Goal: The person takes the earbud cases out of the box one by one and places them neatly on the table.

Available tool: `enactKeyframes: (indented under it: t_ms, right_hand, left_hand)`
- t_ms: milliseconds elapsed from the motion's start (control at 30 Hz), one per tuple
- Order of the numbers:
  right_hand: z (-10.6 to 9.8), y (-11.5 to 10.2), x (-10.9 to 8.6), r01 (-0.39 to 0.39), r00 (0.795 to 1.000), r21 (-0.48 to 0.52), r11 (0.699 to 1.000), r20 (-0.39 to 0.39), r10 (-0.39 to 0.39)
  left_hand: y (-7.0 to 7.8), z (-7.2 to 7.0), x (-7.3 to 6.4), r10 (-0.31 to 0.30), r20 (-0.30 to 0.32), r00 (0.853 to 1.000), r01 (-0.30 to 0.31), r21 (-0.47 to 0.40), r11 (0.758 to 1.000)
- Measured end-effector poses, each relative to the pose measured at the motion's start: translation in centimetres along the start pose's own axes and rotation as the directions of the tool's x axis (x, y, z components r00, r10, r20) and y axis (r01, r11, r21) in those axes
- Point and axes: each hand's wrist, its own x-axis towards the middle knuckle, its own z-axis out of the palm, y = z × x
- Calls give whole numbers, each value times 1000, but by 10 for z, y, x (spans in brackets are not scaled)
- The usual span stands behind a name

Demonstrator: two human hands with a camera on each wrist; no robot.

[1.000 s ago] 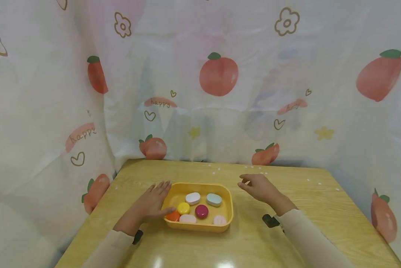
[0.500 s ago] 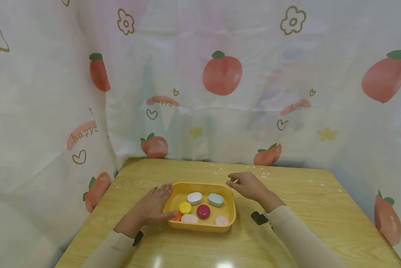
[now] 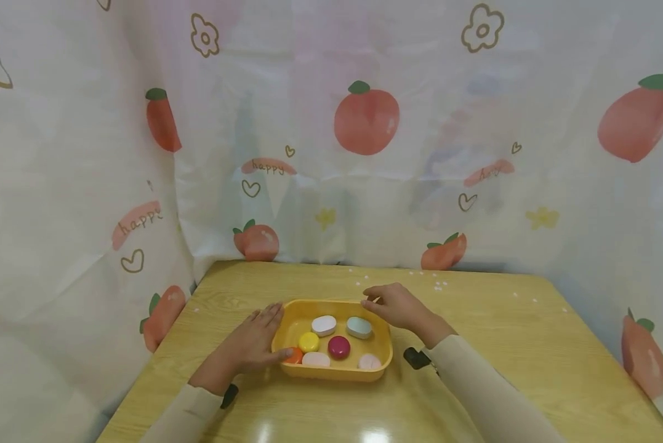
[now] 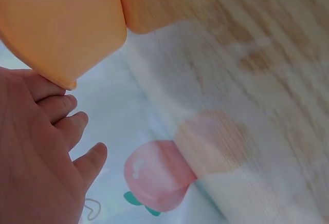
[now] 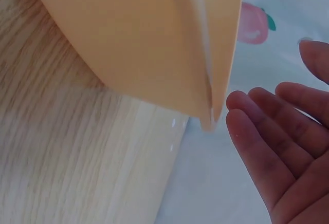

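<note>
A yellow-orange tray (image 3: 342, 373) stands on the wooden table with several smooth pill-shaped pieces in it. Among them are a white oval piece (image 3: 324, 325), a mint-green oval piece (image 3: 359, 327), a yellow round piece (image 3: 309, 342) and a magenta round piece (image 3: 339, 347). My left hand (image 3: 248, 343) rests along the tray's left rim, fingers extended, its thumb over an orange piece (image 3: 295, 355) at the front-left corner. At the back-right corner is my right hand (image 3: 400, 307). In the right wrist view its loosely bent fingers (image 5: 247, 129) hold nothing, close to the tray's rim.
Small white specks (image 3: 437, 285) lie scattered toward the back of the wooden table (image 3: 475, 332). A white curtain (image 3: 298, 92) printed with fruit, hearts and flowers hangs behind and along both sides. Black wrist straps with cameras (image 3: 416, 358) sit under the sleeves.
My right hand has moved left, from beside the tray to its back-right corner. The left hand stays on the left rim, and the pieces keep their places in the tray.
</note>
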Motion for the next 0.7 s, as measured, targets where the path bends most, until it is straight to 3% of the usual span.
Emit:
enactKeyframes:
  t_ms: [167, 700]
  right_hand:
    - [6, -4, 5, -5, 1000, 15, 1000, 19, 4]
    - [26, -6, 14, 82, 996, -25, 996, 46, -80]
  left_hand:
    - [2, -1, -1, 19, -26, 999, -19, -12, 1000]
    - [9, 2, -1, -25, 32, 999, 26, -34, 999]
